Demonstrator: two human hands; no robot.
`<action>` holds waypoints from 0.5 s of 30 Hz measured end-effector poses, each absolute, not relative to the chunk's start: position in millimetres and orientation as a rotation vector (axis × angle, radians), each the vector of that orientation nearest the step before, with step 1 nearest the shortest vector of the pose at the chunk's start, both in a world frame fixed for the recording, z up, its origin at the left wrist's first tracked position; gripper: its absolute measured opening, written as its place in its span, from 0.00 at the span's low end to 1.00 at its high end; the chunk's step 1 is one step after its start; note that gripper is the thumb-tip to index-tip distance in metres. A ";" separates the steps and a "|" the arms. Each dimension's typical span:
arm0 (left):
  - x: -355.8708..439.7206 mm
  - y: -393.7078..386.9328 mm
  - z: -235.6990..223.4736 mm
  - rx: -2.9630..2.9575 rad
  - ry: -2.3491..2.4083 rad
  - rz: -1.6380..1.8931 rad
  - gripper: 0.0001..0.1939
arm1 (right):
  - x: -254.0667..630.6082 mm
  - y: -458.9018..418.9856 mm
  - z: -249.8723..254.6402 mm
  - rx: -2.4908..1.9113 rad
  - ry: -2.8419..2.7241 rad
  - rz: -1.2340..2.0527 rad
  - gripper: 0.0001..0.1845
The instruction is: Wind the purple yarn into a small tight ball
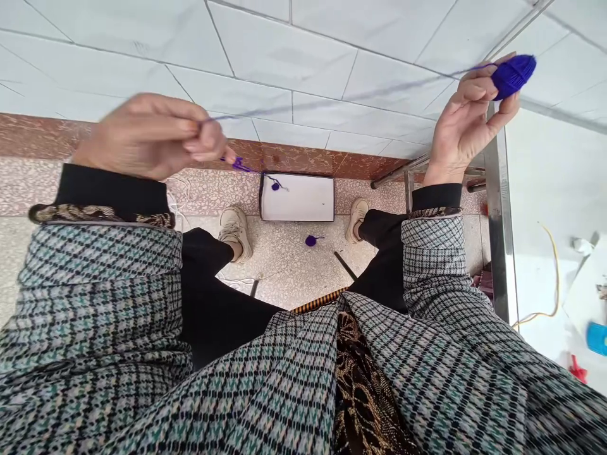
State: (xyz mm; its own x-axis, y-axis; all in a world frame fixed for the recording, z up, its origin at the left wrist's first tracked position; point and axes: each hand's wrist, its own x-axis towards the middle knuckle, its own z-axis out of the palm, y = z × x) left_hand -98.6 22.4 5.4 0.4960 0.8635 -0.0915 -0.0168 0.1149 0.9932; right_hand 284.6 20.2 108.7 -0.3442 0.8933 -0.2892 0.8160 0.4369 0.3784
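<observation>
From my remote feed I have both bare hands raised wide apart, with a purple yarn strand (408, 85) stretched between them in front of the tiled wall (322, 38). The right hand (467, 114), far right, grasps the purple yarn ball (515, 76) between fingers and thumb, with most of the ball bulging past the fingertips. The left hand (156, 136), far left, is motion-blurred; its fingers look curled in a pinch on the strand, though I can't make out the exact grip.

For this stretch, I'd want the right fingers cradling the ball lightly, so that the wraps aren't crushed, and the left pinch firm enough to hold the line straight without biting into the fibre. Even tension between the two matters most, I judge; a sudden tug could pop the ball out of that shallow hold.

I'd also watch the loose purple yarn loops (239, 165) just below the left fingertips, since they could snag. I can't tell whether they join the stretched strand. Beyond, on the floor between the shoes, a shallow box (303, 212) holds a small purple ball (275, 186), and another purple pom-like ball (310, 241) lies nearer.
</observation>
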 end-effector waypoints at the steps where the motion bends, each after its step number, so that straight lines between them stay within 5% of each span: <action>1: -100.0 19.8 7.8 1.287 0.796 0.806 0.10 | 282.6 18.9 108.2 1.376 2.242 0.241 0.09; 9: -70.0 8.6 34.9 1.235 0.850 0.931 0.36 | 301.7 34.8 89.6 0.926 2.181 0.417 0.09; 12: -74.6 17.0 41.6 1.292 1.079 0.799 0.30 | 312.5 44.0 81.4 0.898 1.789 0.908 0.07; 15: -85.9 37.4 23.0 1.555 1.608 0.129 0.21 | 307.0 48.8 64.1 0.515 0.805 1.517 0.14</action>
